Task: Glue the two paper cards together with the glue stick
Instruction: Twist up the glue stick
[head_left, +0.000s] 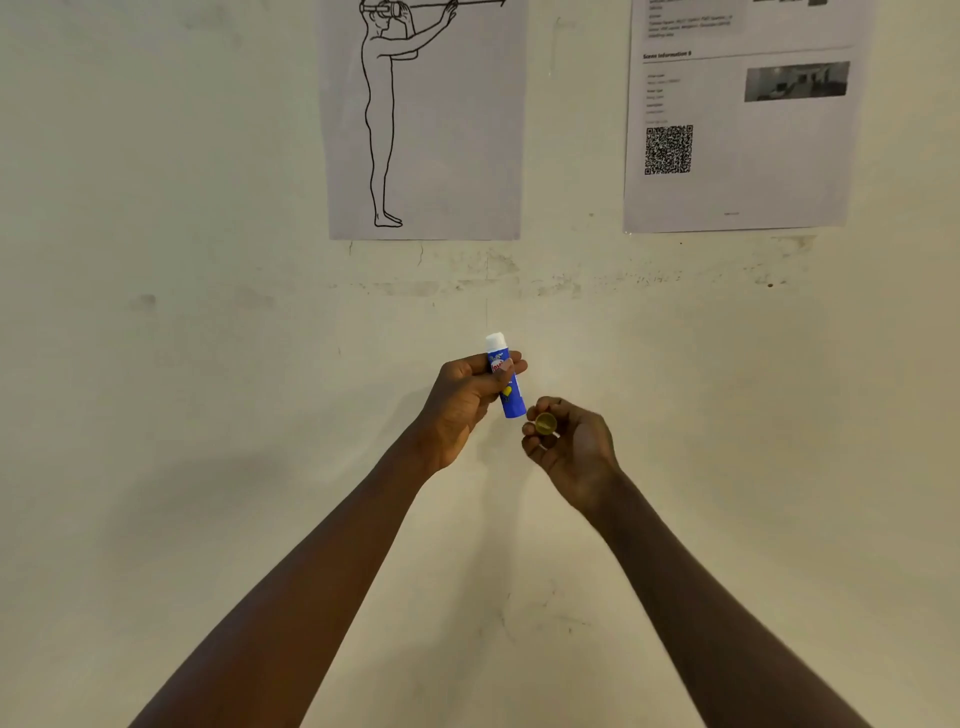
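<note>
Against the middle of the cream-painted plaster wall (208, 364), two bare forearms are held outstretched, and the items are listed as follows.

Item 1: blue plastic glue stick with a printed label (511, 402). It is held nearly upright, slightly tilted, with the white glue end (495, 341) uppermost and bare. It is gripped by the left hand (462, 402), whose fingers and thumb are curled round the barrel.

Item 2: small round yellow cap (545, 423). It is pinched in the fingertips of the right hand (574, 447), just beside and a little below the lower end of the stick. Contact between cap and stick cannot be made out.

Item 3: the two paper cards. They are not to be seen anywhere in view.

State of the task: the uncapping is judged done, since the cap is off and the glue end is exposed. Nothing has been glued so far as can be shown. The cards are yet to be brought to hand, coated and pressed together, so the task is judged to be at an early stage.

Surface and room: no table or other work surface is shown. The wall is scuffed, with a band of chipped paint across its middle. At its upper edge two sheets are fixed: a white sheet with a line drawing of a standing figure (457, 156) at centre, and a white printed sheet (753, 197) bearing a black QR code (668, 149) toward the upper right corner.
</note>
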